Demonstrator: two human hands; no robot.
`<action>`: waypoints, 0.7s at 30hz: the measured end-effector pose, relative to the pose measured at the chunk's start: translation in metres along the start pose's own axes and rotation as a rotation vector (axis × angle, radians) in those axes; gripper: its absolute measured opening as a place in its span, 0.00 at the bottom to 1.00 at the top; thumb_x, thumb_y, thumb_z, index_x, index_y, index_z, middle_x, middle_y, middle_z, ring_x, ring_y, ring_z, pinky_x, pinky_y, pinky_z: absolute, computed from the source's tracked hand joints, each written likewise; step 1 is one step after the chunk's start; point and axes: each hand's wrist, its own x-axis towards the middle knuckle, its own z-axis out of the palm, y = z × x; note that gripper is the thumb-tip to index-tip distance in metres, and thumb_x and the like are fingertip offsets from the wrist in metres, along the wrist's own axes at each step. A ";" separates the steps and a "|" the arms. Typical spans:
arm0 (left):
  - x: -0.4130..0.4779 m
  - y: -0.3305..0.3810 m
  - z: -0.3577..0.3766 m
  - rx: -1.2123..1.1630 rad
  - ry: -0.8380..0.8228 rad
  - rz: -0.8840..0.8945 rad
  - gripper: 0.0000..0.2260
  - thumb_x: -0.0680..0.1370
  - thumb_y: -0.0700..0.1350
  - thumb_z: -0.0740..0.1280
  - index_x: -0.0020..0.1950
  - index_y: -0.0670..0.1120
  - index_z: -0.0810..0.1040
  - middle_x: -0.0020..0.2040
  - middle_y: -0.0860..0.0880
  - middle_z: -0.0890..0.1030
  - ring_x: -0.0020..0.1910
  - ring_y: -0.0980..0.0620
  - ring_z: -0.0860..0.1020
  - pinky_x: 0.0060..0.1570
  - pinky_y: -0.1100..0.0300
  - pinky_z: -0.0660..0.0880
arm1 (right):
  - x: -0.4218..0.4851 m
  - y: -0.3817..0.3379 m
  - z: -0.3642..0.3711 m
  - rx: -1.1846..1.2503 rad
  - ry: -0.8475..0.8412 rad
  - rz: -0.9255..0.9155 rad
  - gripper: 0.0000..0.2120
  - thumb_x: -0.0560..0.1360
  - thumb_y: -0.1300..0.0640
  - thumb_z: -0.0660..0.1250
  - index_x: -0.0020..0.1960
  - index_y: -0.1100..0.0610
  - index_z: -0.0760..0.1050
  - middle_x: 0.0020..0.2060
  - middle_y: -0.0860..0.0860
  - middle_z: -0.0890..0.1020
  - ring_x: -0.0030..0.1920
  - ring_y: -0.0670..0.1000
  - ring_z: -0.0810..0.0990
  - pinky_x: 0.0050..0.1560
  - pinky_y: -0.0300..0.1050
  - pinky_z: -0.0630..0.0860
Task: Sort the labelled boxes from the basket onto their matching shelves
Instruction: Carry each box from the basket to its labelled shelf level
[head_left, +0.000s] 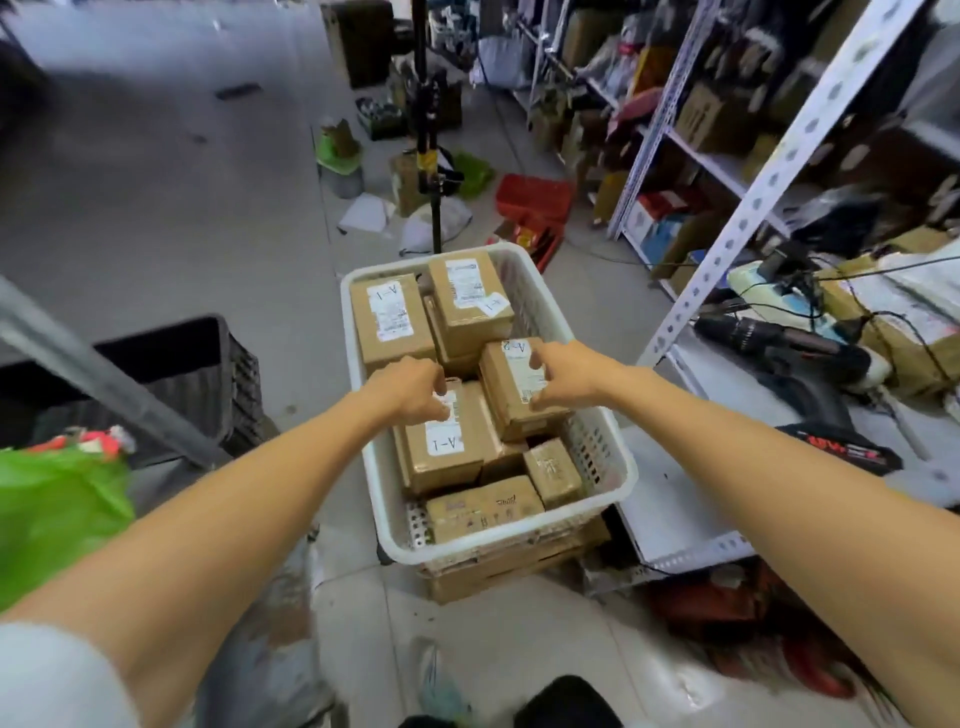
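A white plastic basket (597, 462) stands on the floor, filled with several brown cardboard boxes. My left hand (410, 387) rests on the far end of a box labelled A-1 (447, 452) in the basket's middle, fingers curled on its top edge. My right hand (563, 371) grips a tilted box labelled A-2 (511, 395) from its right side. Another A-1 box (389, 325) lies at the far left of the basket, and a box with a loose label (467, 304) lies beside it. Smaller boxes (485, 512) fill the near end.
White metal shelving (779, 171) with cluttered goods runs along the right; a low white shelf board (660, 499) sits beside the basket. A black crate (208, 374) and green bag (57, 509) are at left. A black stand (431, 156) and red baskets (535, 200) lie beyond.
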 end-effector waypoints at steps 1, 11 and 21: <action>0.007 -0.006 0.004 -0.010 -0.032 -0.015 0.17 0.73 0.51 0.70 0.60 0.48 0.77 0.56 0.48 0.79 0.54 0.48 0.78 0.54 0.50 0.77 | 0.008 0.002 0.004 0.004 -0.025 0.008 0.25 0.72 0.53 0.72 0.64 0.61 0.69 0.58 0.56 0.76 0.56 0.57 0.76 0.55 0.51 0.76; 0.074 -0.036 0.038 -0.101 -0.147 -0.150 0.17 0.74 0.50 0.70 0.61 0.47 0.75 0.57 0.50 0.79 0.54 0.49 0.77 0.50 0.56 0.74 | 0.125 0.037 0.033 0.056 -0.109 0.018 0.27 0.72 0.51 0.73 0.66 0.60 0.69 0.62 0.56 0.76 0.60 0.56 0.75 0.56 0.48 0.74; 0.164 -0.041 0.109 -0.238 -0.274 -0.182 0.17 0.74 0.52 0.69 0.60 0.49 0.75 0.57 0.49 0.78 0.57 0.47 0.76 0.55 0.52 0.75 | 0.215 0.106 0.109 0.170 -0.157 0.229 0.33 0.71 0.48 0.73 0.67 0.62 0.65 0.65 0.61 0.70 0.64 0.60 0.71 0.63 0.53 0.71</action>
